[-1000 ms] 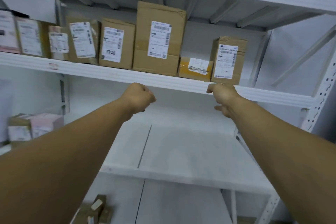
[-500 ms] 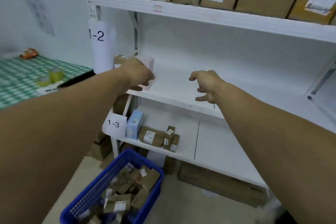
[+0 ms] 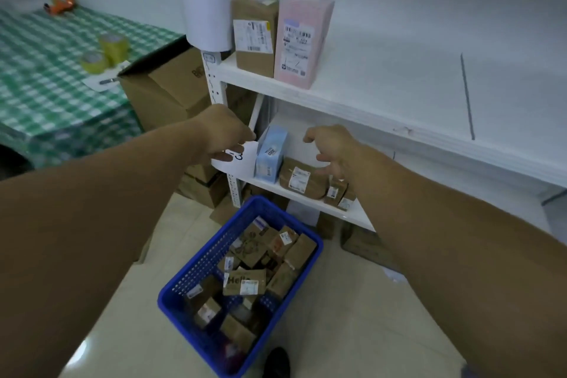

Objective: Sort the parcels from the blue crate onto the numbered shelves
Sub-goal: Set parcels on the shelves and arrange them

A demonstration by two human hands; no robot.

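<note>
both hands are hovering in the air above the blue crate [image 3: 184,282], and neither one is holding anything. the left hand [image 3: 225,135] is hanging in front of a white paper tag [image 3: 245,155] on the shelf post, with its fingers curled in toward the palm and the thumb sticking out underneath. the right hand [image 3: 329,149] is floating in front of the lower shelf [image 3: 352,213], with its fingers half bent and spread apart.

the crate is sitting on the pale floor [image 3: 129,316] beside the foot of the rack, and it is holding a heap of small brown parcels [image 3: 277,255]. one box printed "hello" [image 3: 244,282] is lying on top near the middle.

on the lower shelf a light blue box [image 3: 271,153] is standing upright, with a brown padded parcel [image 3: 302,181] lying just beside it. on the middle shelf [image 3: 399,95] a brown parcel [image 3: 254,34] and a pink parcel [image 3: 302,40] are standing side by side at the left end, touching.

off to the left, a worktop [image 3: 46,86] under a green checked cloth is carrying two rolls of tape [image 3: 106,52]. a large cardboard box [image 3: 165,86] is leaning between it and the rack.
</note>
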